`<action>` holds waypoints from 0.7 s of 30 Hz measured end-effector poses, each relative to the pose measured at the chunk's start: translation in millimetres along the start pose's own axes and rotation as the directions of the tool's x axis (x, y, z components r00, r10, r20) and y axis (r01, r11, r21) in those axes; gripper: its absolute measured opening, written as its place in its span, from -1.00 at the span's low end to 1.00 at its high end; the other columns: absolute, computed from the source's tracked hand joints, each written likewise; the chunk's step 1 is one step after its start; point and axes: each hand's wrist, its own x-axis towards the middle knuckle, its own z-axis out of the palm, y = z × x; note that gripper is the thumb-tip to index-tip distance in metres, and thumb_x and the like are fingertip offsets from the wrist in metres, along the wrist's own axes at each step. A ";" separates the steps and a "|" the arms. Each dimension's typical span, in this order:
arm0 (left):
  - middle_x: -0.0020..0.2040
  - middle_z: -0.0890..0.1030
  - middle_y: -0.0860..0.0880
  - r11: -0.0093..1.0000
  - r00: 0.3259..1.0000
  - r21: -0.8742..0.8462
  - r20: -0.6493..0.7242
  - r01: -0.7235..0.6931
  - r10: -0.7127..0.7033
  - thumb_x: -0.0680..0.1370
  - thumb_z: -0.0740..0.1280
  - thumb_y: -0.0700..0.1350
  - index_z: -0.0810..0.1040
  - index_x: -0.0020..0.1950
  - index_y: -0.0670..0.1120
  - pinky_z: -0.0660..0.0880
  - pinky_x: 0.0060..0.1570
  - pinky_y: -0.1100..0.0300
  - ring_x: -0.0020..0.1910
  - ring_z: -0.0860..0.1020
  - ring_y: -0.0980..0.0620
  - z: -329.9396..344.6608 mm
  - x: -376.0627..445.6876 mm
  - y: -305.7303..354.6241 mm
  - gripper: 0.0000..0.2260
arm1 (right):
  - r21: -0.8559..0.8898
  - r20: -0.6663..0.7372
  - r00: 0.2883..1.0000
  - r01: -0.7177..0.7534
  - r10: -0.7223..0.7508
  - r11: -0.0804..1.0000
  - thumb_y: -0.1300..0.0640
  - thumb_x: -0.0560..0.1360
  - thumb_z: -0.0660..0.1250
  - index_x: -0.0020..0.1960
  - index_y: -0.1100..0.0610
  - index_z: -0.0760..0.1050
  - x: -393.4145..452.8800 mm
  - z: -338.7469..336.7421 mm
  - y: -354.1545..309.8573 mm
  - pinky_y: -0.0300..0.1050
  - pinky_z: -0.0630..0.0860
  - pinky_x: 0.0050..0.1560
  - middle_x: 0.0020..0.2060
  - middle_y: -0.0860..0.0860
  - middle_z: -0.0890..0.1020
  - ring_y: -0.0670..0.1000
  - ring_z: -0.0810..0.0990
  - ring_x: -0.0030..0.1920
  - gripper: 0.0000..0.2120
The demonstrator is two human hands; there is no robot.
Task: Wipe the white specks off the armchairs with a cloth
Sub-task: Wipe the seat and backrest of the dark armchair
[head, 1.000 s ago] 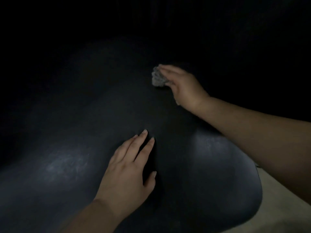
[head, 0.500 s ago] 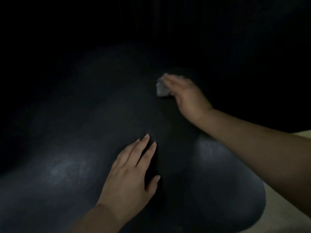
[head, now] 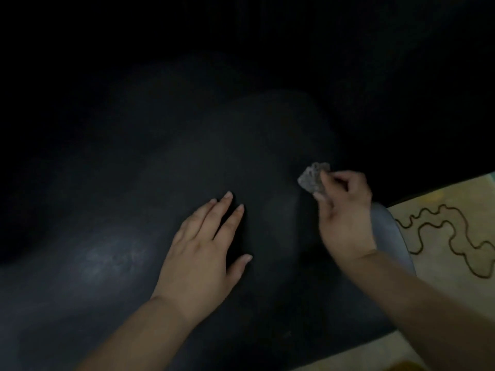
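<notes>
Pretty dark shot, but the big black smooth armchair (head: pixel 160 196) fills most of it. The left hand (head: pixel 203 253) lies flat on its surface, fingers straight and spread. Just right of it, the right hand (head: pixel 345 212) pinches a small crumpled grey cloth (head: pixel 312 180) between thumb and fingertips, near the armchair's right edge. Past that edge there's a pale floor with a dark squiggly line (head: pixel 442 236).

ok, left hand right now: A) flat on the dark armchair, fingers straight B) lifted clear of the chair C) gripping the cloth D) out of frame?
A: the left hand lies palm-down on the dark armchair with its fingers straight, while the grey cloth is pinched in the right hand.
</notes>
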 end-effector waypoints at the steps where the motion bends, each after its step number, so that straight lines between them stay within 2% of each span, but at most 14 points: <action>1: 0.56 0.13 0.04 1.000 1.000 0.001 -0.010 0.009 -0.009 0.48 0.22 0.25 0.20 0.54 0.02 0.12 0.41 0.08 0.50 0.13 0.01 -0.5 -0.9 -1.2 -0.32 | 0.045 -0.004 1.000 -0.014 0.014 0.999 0.34 0.48 0.33 0.26 0.27 0.51 -11.6 5.3 -11.4 -0.13 0.37 0.19 0.10 0.21 0.45 0.25 0.46 0.10 -0.65; 3: 0.55 0.17 0.01 1.000 0.999 -0.005 -0.030 0.017 -0.017 0.46 0.26 0.23 0.24 0.52 0.00 0.14 0.40 0.07 0.49 0.15 -0.01 -1.1 -2.8 -2.3 -0.33 | 0.116 0.063 0.997 0.041 -0.049 0.992 0.32 0.48 0.35 0.27 0.24 0.51 -31.8 11.7 -31.9 -0.12 0.41 0.12 0.08 0.16 0.45 0.20 0.47 0.10 -0.64; 5: 0.54 0.18 0.00 1.000 0.999 -0.011 -0.037 0.023 -0.024 0.46 0.27 0.21 0.25 0.52 0.00 0.14 0.40 0.06 0.49 0.15 -0.02 -1.6 -7.0 -3.5 -0.33 | 0.073 0.126 0.971 0.198 -0.205 0.978 0.35 0.44 0.38 0.27 0.22 0.52 -35.2 9.8 -35.0 0.01 0.49 0.03 0.05 0.22 0.48 0.23 0.48 0.04 -0.60; 6: 0.54 0.17 0.00 1.000 0.999 -0.012 -0.038 0.028 -0.029 0.46 0.26 0.21 0.25 0.52 0.00 0.14 0.41 0.05 0.49 0.15 -0.02 -1.7 -10.2 -4.6 -0.34 | 0.041 0.112 0.971 0.209 -0.212 0.977 0.33 0.45 0.38 0.25 0.22 0.53 -32.9 6.4 -27.2 0.09 0.51 0.02 0.04 0.25 0.49 0.26 0.49 0.02 -0.63; 8: 0.54 0.17 -0.01 0.999 0.998 -0.012 -0.045 0.041 -0.041 0.46 0.24 0.20 0.25 0.52 0.00 0.16 0.41 0.02 0.49 0.15 -0.04 -1.7 -17.9 -8.5 -0.35 | 0.051 0.032 0.997 0.066 -0.068 0.997 0.25 0.52 0.33 0.25 0.20 0.51 -30.9 -1.2 -6.0 0.21 0.50 0.08 0.09 0.25 0.46 0.27 0.47 0.07 -0.70; 11: 0.55 0.17 -0.02 0.997 0.997 -0.027 -0.049 0.066 -0.067 0.47 0.25 0.19 0.26 0.51 0.00 0.17 0.41 -0.02 0.48 0.15 -0.06 -1.3 -30.7 -14.7 -0.35 | 0.019 -0.085 0.988 -0.124 0.125 0.992 0.25 0.54 0.30 0.33 0.21 0.46 -61.1 -0.6 -5.1 0.05 0.42 0.21 0.11 0.20 0.41 0.11 0.37 0.12 -0.64; 12: 0.55 0.16 -0.02 0.997 0.996 -0.031 -0.052 0.074 -0.075 0.47 0.26 0.18 0.26 0.51 0.00 0.17 0.41 -0.02 0.49 0.14 -0.06 -0.1 -34.6 -16.1 -0.36 | 0.057 -0.090 0.987 -0.132 0.136 0.990 0.27 0.52 0.31 0.31 0.22 0.47 -77.3 2.9 -17.0 0.03 0.42 0.19 0.08 0.21 0.42 0.10 0.38 0.10 -0.64; 15: 0.54 0.18 -0.02 0.995 0.993 -0.040 -0.074 0.090 -0.093 0.46 0.32 0.14 0.28 0.50 -0.01 0.20 0.40 -0.04 0.48 0.15 -0.08 4.9 -47.2 -17.9 -0.36 | 0.095 -0.016 0.999 0.039 -0.037 0.995 0.41 0.40 0.39 0.31 0.21 0.50 -122.8 14.4 -50.3 0.08 0.51 0.01 0.02 0.26 0.45 0.23 0.45 -0.01 -0.52; 17: 0.54 0.18 -0.03 0.994 0.991 -0.044 -0.090 0.098 -0.102 0.46 0.34 0.13 0.29 0.50 -0.01 0.24 0.39 -0.08 0.47 0.16 -0.09 7.5 -55.0 -19.0 -0.36 | 0.056 0.027 0.993 0.116 -0.118 0.992 0.42 0.39 0.40 0.31 0.19 0.50 -124.3 10.0 -44.5 0.15 0.54 -0.06 0.01 0.26 0.47 0.26 0.47 -0.04 -0.50; 18: 0.54 0.19 -0.04 0.994 0.990 -0.040 -0.096 0.100 -0.103 0.46 0.34 0.13 0.29 0.50 -0.02 0.25 0.38 -0.10 0.47 0.17 -0.10 9.0 -58.9 -19.9 -0.36 | 0.034 0.007 0.995 0.104 -0.104 0.994 0.40 0.42 0.38 0.31 0.20 0.50 -121.5 5.5 -34.9 0.20 0.53 -0.06 0.00 0.28 0.47 0.28 0.47 -0.05 -0.53; 21: 0.53 0.20 -0.05 0.994 0.988 -0.027 -0.107 0.105 -0.107 0.46 0.34 0.12 0.29 0.49 -0.02 0.26 0.38 -0.11 0.46 0.18 -0.12 13.1 -70.0 -23.3 -0.37 | 0.035 -0.107 0.988 -0.109 0.112 0.993 0.37 0.48 0.31 0.33 0.22 0.48 -123.8 -4.4 -14.2 0.22 0.48 0.04 0.03 0.30 0.43 0.29 0.43 0.00 -0.59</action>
